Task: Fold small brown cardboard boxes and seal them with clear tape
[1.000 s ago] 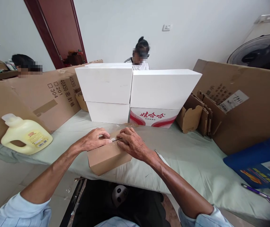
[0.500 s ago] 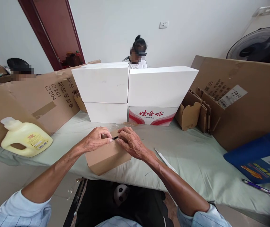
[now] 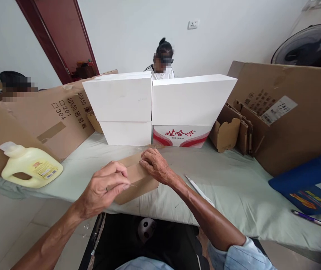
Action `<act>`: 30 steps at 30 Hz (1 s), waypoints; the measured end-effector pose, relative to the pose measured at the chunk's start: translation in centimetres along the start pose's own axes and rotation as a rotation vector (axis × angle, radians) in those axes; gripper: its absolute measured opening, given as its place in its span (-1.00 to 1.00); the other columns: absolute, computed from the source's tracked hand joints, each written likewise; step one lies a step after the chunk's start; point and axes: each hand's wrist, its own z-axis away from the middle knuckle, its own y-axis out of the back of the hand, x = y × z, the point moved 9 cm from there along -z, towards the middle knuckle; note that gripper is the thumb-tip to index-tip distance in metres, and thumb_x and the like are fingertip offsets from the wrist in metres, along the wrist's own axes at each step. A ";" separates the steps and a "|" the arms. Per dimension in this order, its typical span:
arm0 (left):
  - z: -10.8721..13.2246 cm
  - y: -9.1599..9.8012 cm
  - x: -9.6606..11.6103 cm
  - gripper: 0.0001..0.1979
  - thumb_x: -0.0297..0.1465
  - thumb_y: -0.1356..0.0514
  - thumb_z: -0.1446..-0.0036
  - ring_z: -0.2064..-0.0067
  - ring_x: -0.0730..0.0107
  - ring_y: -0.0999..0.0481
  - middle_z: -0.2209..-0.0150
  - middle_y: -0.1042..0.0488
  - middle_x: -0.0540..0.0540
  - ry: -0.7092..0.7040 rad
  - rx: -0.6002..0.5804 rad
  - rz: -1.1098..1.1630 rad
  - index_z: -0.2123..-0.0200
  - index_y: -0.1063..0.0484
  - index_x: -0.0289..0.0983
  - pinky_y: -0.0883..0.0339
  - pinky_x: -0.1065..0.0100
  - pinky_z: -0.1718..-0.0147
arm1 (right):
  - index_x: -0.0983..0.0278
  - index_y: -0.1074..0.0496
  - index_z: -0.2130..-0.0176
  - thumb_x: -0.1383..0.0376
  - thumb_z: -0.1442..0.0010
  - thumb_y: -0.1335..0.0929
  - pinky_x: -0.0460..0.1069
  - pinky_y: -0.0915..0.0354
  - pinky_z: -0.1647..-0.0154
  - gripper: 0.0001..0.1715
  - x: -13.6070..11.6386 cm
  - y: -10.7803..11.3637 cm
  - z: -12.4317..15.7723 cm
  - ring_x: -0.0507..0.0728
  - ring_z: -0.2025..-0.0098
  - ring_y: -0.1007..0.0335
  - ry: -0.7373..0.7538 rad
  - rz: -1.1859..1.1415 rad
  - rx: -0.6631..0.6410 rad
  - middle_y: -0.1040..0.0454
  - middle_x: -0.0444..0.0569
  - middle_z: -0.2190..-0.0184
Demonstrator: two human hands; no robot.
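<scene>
A small brown cardboard box lies at the near edge of the pale green covered table. My right hand presses down on the box's top with curled fingers. My left hand is lifted in front of the box, closer to me, with thumb and fingers pinched on something thin that I cannot make out, perhaps clear tape. A thin white stick-like tool lies on the cloth just right of my right forearm.
White boxes are stacked at the back, one with red print. A person sits behind them. Large cardboard sheets lean at both sides. A yellow detergent jug lies left. Folded small cartons, a blue pack and scissors are right.
My left hand has pulled away from the box top toward me, pinched shut. My right hand stays on the box, which has turned a little.
</scene>
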 end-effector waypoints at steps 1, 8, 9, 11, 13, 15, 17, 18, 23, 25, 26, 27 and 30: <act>0.3 0.8 -0.7 -0.85 -0.35 -0.31 -0.41 0.09 0.20 -0.63 0.16 -0.61 -0.16 0.063 0.063 0.063 0.18 -0.72 -0.16 -0.53 0.23 0.10 | 0.19 -0.43 0.24 0.33 -0.49 -0.35 0.09 -0.28 0.00 -0.82 -0.2 0.1 0.0 0.19 0.03 -0.35 0.008 0.015 0.003 -0.53 -0.01 0.09; -0.6 1.2 -4.9 -0.76 -0.19 -0.40 -0.27 0.23 0.28 -0.62 0.24 -0.65 -0.14 0.381 0.202 0.369 0.23 -0.68 -0.26 -0.57 0.31 0.17 | 0.15 -0.53 0.01 0.19 -0.55 -0.31 0.15 -0.33 -0.11 -0.81 -3.8 3.6 1.1 0.23 -0.03 -0.49 0.139 -0.127 0.207 -0.60 0.05 0.04; -0.9 0.9 -4.9 -0.76 -0.19 -0.41 -0.25 0.23 0.28 -0.62 0.24 -0.66 -0.14 0.384 0.203 0.369 0.23 -0.67 -0.27 -0.57 0.32 0.18 | 0.15 -0.53 0.00 0.14 -0.56 -0.33 0.15 -0.34 -0.11 -0.79 -4.6 4.1 1.3 0.22 -0.02 -0.50 0.171 -0.190 0.216 -0.61 0.04 0.04; -1.7 0.3 -4.6 -0.77 -0.20 -0.43 -0.22 0.23 0.29 -0.63 0.26 -0.67 -0.13 0.372 0.203 0.378 0.23 -0.68 -0.27 -0.58 0.33 0.18 | 0.16 -0.55 0.01 0.07 -0.53 -0.39 0.11 -0.35 -0.06 -0.76 -6.0 4.6 1.5 0.20 0.02 -0.51 0.205 -0.318 0.177 -0.61 0.01 0.07; -2.4 -0.3 -4.3 -0.78 -0.22 -0.44 -0.21 0.24 0.30 -0.64 0.28 -0.68 -0.12 0.349 0.194 0.393 0.24 -0.68 -0.27 -0.58 0.35 0.20 | 0.16 -0.58 0.07 0.02 -0.48 -0.44 0.08 -0.36 0.02 -0.72 -6.6 4.6 1.6 0.17 0.09 -0.51 0.187 -0.434 0.129 -0.60 -0.04 0.14; -2.9 -0.6 -4.0 -0.80 -0.24 -0.44 -0.21 0.26 0.32 -0.65 0.30 -0.68 -0.11 0.331 0.192 0.401 0.24 -0.69 -0.26 -0.58 0.37 0.23 | 0.18 -0.60 0.16 -0.02 -0.46 -0.45 0.06 -0.36 0.07 -0.66 -6.5 4.6 1.6 0.15 0.15 -0.49 0.140 -0.545 0.114 -0.59 -0.06 0.22; -3.3 -0.7 -3.7 -0.80 -0.24 -0.44 -0.21 0.29 0.32 -0.65 0.33 -0.68 -0.10 0.322 0.190 0.406 0.24 -0.69 -0.26 -0.58 0.37 0.26 | 0.19 -0.61 0.24 -0.07 -0.44 -0.46 0.06 -0.37 0.09 -0.59 -6.1 4.3 1.6 0.14 0.19 -0.46 0.098 -0.655 0.102 -0.57 -0.07 0.28; -3.5 -0.8 -3.6 -0.80 -0.24 -0.44 -0.21 0.30 0.32 -0.65 0.34 -0.68 -0.10 0.321 0.188 0.412 0.24 -0.69 -0.26 -0.59 0.36 0.27 | 0.19 -0.62 0.26 -0.08 -0.42 -0.47 0.06 -0.38 0.09 -0.57 -5.9 4.1 1.5 0.14 0.20 -0.45 0.082 -0.712 0.090 -0.57 -0.07 0.30; -4.1 -1.0 -3.1 -0.74 -0.18 -0.44 -0.21 0.35 0.34 -0.63 0.39 -0.63 -0.08 0.345 0.189 0.466 0.24 -0.65 -0.27 -0.60 0.32 0.28 | 0.21 -0.66 0.26 -0.06 -0.31 -0.57 0.09 -0.46 -0.02 -0.60 -5.3 3.2 1.4 0.15 0.17 -0.55 0.028 -0.990 0.038 -0.65 -0.05 0.28; -4.3 -1.1 -2.9 -0.69 -0.17 -0.46 -0.19 0.37 0.35 -0.62 0.38 -0.63 -0.06 0.350 0.215 0.517 0.15 -0.61 -0.27 -0.60 0.30 0.28 | 0.21 -0.66 0.25 -0.06 -0.28 -0.59 0.12 -0.48 -0.04 -0.61 -5.3 3.1 1.4 0.16 0.16 -0.59 0.025 -1.048 0.033 -0.66 -0.05 0.28; -4.3 -1.1 -2.8 -0.64 -0.18 -0.48 -0.17 0.37 0.35 -0.61 0.38 -0.62 -0.03 0.348 0.227 0.552 0.07 -0.57 -0.25 -0.60 0.30 0.29 | 0.21 -0.66 0.25 -0.05 -0.28 -0.60 0.12 -0.48 -0.05 -0.61 -5.3 3.1 1.4 0.17 0.15 -0.60 0.028 -1.058 0.031 -0.67 -0.05 0.28; -4.4 -1.1 -2.7 -0.59 -0.19 -0.49 -0.16 0.38 0.36 -0.61 0.39 -0.62 -0.01 0.345 0.234 0.584 0.01 -0.53 -0.23 -0.60 0.29 0.29 | 0.20 -0.66 0.24 -0.05 -0.28 -0.59 0.13 -0.48 -0.06 -0.61 -5.3 3.1 1.4 0.17 0.14 -0.60 0.032 -1.061 0.030 -0.68 -0.04 0.27; -4.4 -1.2 -2.5 -0.60 -0.22 -0.49 -0.17 0.39 0.37 -0.62 0.39 -0.62 0.02 0.327 0.234 0.583 0.01 -0.51 -0.21 -0.59 0.31 0.30 | 0.20 -0.68 0.23 -0.03 -0.30 -0.59 0.13 -0.47 -0.06 -0.64 -5.4 3.3 1.6 0.17 0.14 -0.60 0.055 -1.053 0.037 -0.67 -0.03 0.24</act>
